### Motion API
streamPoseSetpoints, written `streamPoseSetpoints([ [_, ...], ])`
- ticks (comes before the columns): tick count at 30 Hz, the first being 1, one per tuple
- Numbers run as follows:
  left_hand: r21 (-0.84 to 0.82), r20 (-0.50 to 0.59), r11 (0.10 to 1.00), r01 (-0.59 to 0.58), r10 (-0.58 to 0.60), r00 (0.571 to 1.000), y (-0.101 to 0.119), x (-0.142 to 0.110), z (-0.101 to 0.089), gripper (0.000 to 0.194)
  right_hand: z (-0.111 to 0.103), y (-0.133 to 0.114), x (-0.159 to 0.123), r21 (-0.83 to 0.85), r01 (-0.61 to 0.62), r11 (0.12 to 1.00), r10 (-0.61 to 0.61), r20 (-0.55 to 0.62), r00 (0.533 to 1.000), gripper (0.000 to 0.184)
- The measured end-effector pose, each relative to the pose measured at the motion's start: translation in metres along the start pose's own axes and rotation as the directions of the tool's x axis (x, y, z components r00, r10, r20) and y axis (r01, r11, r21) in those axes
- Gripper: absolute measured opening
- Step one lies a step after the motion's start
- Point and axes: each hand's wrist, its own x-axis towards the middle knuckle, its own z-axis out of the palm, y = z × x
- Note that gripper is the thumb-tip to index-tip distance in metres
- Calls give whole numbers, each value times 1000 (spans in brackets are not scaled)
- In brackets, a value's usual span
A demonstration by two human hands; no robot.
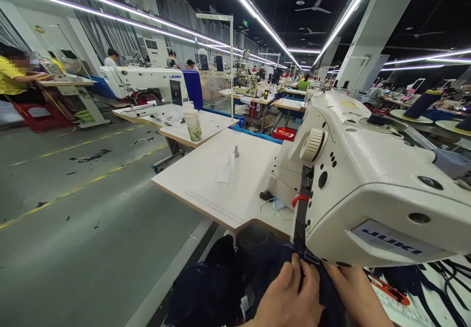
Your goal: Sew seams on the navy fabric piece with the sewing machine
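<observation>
Dark navy fabric (274,263) lies under the head of a white JUKI sewing machine (375,170) and hangs down in folds at the lower middle. My left hand (294,292) is closed on this fabric, its fingers bunched together close to the needle area. On the other side, my right hand (355,290) reaches in against the cloth below the machine head. Its fingertips are hidden there, so I cannot see their grip. A white label (245,305) shows among the folds to the left of my left hand.
A white face mask (225,171) and a small grey peg (236,151) are on the machine table (198,189). An orange-red tool (390,288) and black strips (451,283) lie at right. A paper cup (192,125) stands on the neighbouring table. A person in yellow (14,79) sits far left.
</observation>
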Motion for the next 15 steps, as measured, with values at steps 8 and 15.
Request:
streamPoseSetpoints([
  [8, -33, -14, 999, -27, 27, 1000, 1, 0, 0, 56, 7, 9, 0, 106, -144, 984, 130, 125, 984, 48],
  [15, -221, 19, 942, -252, 263, 965, -39, -46, 0, 30, 17, 18, -62, 212, -62, 975, 71, -38, 997, 33],
])
